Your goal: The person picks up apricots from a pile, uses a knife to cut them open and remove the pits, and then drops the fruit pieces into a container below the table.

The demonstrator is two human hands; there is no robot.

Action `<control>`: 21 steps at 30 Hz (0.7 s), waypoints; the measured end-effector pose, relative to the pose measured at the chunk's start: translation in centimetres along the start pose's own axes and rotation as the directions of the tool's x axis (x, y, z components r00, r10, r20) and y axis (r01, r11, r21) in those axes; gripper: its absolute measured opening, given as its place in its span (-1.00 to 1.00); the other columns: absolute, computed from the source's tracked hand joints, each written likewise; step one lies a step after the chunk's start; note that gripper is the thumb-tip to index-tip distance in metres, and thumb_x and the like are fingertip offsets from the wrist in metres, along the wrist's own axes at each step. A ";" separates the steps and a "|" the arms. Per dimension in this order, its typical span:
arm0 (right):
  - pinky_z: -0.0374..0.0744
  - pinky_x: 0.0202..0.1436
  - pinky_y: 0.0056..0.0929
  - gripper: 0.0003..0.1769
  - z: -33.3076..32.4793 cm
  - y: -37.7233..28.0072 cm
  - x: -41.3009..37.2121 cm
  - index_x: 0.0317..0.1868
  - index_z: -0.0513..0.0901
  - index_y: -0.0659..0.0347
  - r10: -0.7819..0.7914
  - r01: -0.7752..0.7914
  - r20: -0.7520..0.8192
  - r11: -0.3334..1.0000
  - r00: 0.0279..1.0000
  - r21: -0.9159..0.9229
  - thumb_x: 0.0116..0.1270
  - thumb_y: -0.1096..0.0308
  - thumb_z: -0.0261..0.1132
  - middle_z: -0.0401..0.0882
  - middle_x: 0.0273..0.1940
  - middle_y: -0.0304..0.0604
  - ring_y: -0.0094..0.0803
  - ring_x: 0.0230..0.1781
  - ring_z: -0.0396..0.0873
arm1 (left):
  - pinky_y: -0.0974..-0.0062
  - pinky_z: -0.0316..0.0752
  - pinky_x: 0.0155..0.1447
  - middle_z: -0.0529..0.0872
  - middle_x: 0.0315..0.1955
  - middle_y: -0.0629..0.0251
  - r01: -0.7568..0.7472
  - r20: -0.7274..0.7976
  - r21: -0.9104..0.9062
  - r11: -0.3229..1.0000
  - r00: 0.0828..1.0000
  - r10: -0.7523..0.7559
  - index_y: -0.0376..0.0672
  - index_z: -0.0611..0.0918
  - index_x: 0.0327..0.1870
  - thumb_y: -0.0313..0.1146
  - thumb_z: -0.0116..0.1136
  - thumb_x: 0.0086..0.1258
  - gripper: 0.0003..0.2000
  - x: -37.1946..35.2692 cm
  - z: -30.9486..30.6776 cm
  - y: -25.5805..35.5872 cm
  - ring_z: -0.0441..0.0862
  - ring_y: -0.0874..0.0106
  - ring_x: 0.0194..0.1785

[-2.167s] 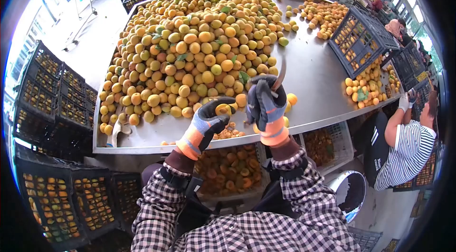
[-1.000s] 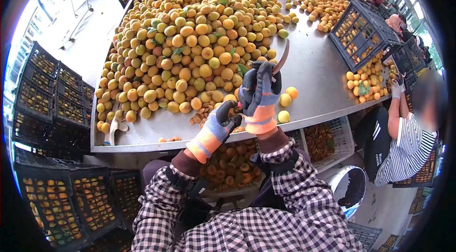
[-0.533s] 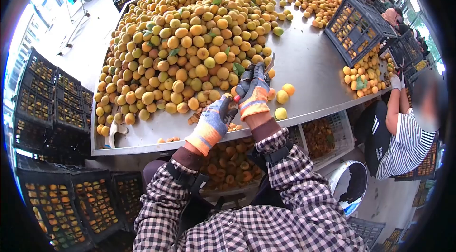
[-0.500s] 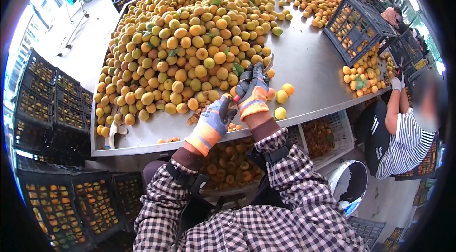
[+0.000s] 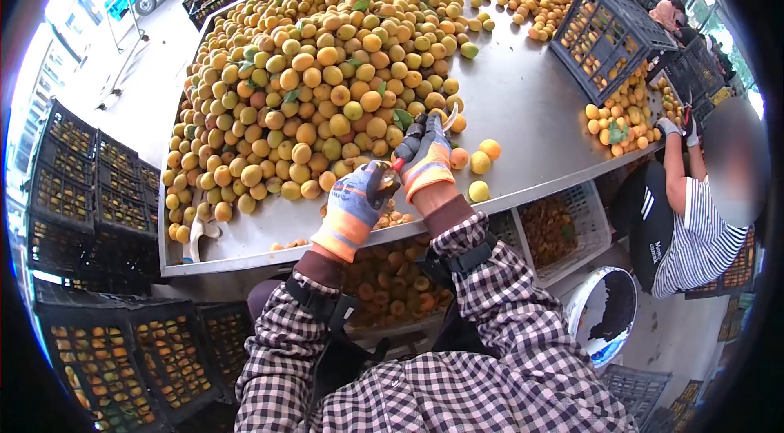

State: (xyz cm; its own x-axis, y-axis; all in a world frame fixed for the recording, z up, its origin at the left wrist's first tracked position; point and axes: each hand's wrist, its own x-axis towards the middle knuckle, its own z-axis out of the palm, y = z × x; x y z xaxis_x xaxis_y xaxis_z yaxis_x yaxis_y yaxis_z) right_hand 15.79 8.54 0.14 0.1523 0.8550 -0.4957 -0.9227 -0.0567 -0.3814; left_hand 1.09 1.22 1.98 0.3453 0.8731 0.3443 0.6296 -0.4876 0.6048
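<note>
My right hand (image 5: 426, 162), in a blue and orange glove, is closed around pruning shears (image 5: 410, 144) with a black and red grip. Their curved metal blade (image 5: 451, 117) sticks out past the fingers. Close beside it, my gloved left hand (image 5: 356, 203) is closed on what looks like an apricot (image 5: 387, 177), mostly hidden by the fingers. Both hands are above the table's near edge. A big heap of apricots (image 5: 302, 82) lies just beyond them. Some loose apricots (image 5: 479, 162) sit right of my right hand, and small brown pieces (image 5: 392, 218) lie under the hands.
The metal table (image 5: 523, 123) has a raised rim. A black crate (image 5: 600, 41) lies tipped at right with apricots spilling out. Below are a bin of halved apricots (image 5: 396, 282), a white basket (image 5: 584, 225) and a bucket (image 5: 578, 302). Stacked crates (image 5: 61, 168) stand left; a co-worker (image 5: 702, 221) sits right.
My hands stay close together; the left has turned slightly and its fingers have shifted. The whole view has moved a little. At the top, another person's gloved hand shows more fully.
</note>
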 end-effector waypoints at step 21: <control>0.60 -0.05 -0.30 -0.64 -4.2 -9.2 -4.4 -0.08 0.67 0.16 0.126 0.415 0.409 -0.493 0.904 -0.764 0.19 0.14 0.43 0.68 -0.20 -0.07 -0.21 -0.16 0.66 | 0.55 0.52 -0.10 0.76 -0.29 0.32 0.489 0.643 -0.456 0.744 0.759 -0.104 -0.25 0.73 -0.11 -0.32 0.25 0.39 -0.80 -1.2 -5.1 2.1 0.64 0.57 -0.22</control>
State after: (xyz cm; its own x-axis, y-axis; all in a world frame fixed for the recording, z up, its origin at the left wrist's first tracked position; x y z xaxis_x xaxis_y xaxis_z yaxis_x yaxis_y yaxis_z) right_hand 25.16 3.14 2.52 -0.1233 0.9766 -0.1765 0.7893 -0.0113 -0.6139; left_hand -1.56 -0.88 6.43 0.6436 0.7187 -0.2632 0.3194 0.0603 0.9457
